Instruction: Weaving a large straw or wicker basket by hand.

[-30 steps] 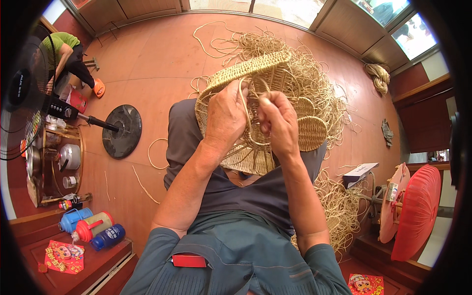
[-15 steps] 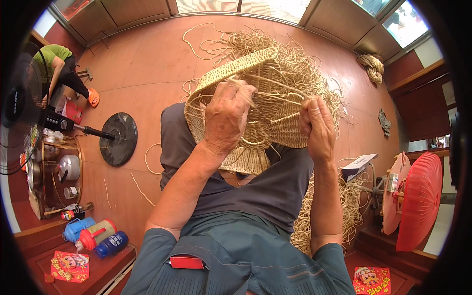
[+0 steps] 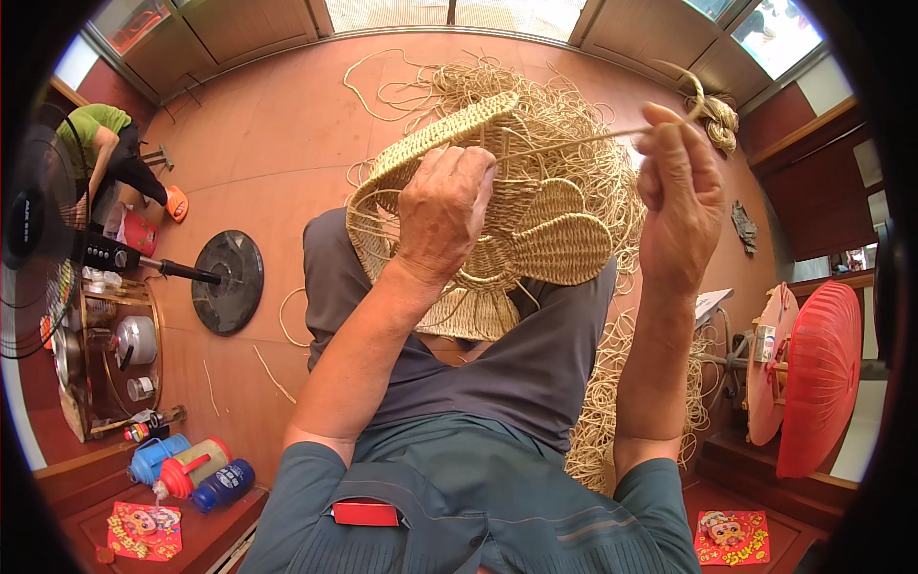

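Note:
A woven straw piece (image 3: 559, 252) with a raised braided rim and rounded petal shapes rests across my thighs. My left hand (image 3: 442, 210) is closed on it just inside the upper rim, fingertips hidden. My right hand (image 3: 677, 182) is raised at the right, off the woven piece, pinching a straw cord (image 3: 585, 142) that stretches taut from near my left fingers and curls above my right hand.
A heap of loose cord (image 3: 488, 81) lies behind the piece, more (image 3: 612, 440) by my right leg. A fan base (image 3: 235, 306) stands left, near a bent-over person (image 3: 96, 134). Bottles (image 3: 215, 483) sit lower left, a red fan (image 3: 818, 383) at right, a cord coil (image 3: 719, 129) beyond.
My right hand has moved up and right, drawing the cord out longer and taut. My left hand stays near the rim, its fingers now more closed.

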The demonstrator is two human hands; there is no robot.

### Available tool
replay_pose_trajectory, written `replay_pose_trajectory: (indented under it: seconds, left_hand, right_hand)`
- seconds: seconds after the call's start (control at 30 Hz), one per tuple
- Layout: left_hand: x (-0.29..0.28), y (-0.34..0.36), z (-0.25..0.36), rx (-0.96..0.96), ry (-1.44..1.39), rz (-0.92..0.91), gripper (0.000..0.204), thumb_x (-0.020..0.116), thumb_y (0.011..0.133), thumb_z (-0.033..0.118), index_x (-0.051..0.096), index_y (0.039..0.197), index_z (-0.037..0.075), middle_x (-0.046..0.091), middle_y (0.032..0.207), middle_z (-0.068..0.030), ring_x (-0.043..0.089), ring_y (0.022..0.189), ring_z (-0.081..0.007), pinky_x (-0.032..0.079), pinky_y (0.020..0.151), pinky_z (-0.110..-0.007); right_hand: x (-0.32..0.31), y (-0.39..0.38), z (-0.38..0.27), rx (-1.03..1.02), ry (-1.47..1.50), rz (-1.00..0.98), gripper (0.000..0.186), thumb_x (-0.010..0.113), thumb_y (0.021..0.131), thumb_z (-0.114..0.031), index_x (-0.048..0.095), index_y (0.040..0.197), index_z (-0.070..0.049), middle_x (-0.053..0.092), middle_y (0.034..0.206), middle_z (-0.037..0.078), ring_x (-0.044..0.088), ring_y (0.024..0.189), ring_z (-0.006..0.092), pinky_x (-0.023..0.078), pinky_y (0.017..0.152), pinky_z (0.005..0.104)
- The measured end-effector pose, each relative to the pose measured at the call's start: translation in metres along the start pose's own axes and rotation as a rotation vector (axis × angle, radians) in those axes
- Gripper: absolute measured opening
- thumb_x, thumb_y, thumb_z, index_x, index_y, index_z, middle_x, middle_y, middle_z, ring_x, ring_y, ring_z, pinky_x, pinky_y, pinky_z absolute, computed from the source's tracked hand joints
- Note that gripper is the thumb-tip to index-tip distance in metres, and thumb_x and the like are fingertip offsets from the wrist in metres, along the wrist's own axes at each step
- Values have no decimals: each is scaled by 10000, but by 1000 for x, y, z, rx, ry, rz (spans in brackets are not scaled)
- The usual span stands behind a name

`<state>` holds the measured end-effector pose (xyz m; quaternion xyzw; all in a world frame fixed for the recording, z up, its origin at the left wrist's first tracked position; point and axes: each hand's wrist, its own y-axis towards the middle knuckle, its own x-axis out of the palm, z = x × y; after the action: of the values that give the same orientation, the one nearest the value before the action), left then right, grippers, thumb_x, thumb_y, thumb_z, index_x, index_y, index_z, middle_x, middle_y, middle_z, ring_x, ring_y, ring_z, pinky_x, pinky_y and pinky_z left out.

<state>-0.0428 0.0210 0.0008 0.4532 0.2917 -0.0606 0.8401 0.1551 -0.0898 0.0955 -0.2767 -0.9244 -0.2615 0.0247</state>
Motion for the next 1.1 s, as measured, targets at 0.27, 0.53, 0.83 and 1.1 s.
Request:
replay_pose_trajectory:
  seconds: [0.27, 0.53, 0.83, 1.1]
  left_hand:
    - [7, -1, 5, -43, 24, 1, 77, 797, 967, 115, 767, 1027, 78, 672, 913, -67, 690, 883, -266, 579, 789, -396]
    - [-2, -3, 12, -150, -129, -52, 103, 778, 979, 117, 810, 1046, 47, 640, 953, -93, 673, 944, -289, 565, 822, -433]
    - [-6, -5, 13, -196, -174, -89, 127, 758, 996, 100, 801, 1079, 13, 663, 974, -106, 674, 968, -305, 547, 869, -443]
    - [-4, -4, 11, -197, -185, -71, 114, 787, 966, 102, 799, 1047, 23, 663, 981, -119, 676, 966, -327, 546, 870, -455]
  right_hand:
    - [30, -18, 40, 60, -718, -276, 427, 739, 1058, -118, 705, 1483, -98, 823, 1176, 67, 762, 991, 139, 634, 849, 314]
    - [34, -10, 67, 177, -528, -159, 554, 745, 1038, -128, 602, 1571, -80, 729, 1240, 158, 740, 1059, 205, 624, 885, 329]
    - [30, -14, 86, 448, -142, -325, 639, 807, 1022, -169, 543, 1574, 18, 731, 1138, 61, 691, 1029, 110, 584, 930, 291]
    - [26, -21, 92, 432, 13, -222, 505, 809, 1017, -109, 602, 1458, 25, 700, 1082, 23, 669, 978, 91, 567, 903, 269]
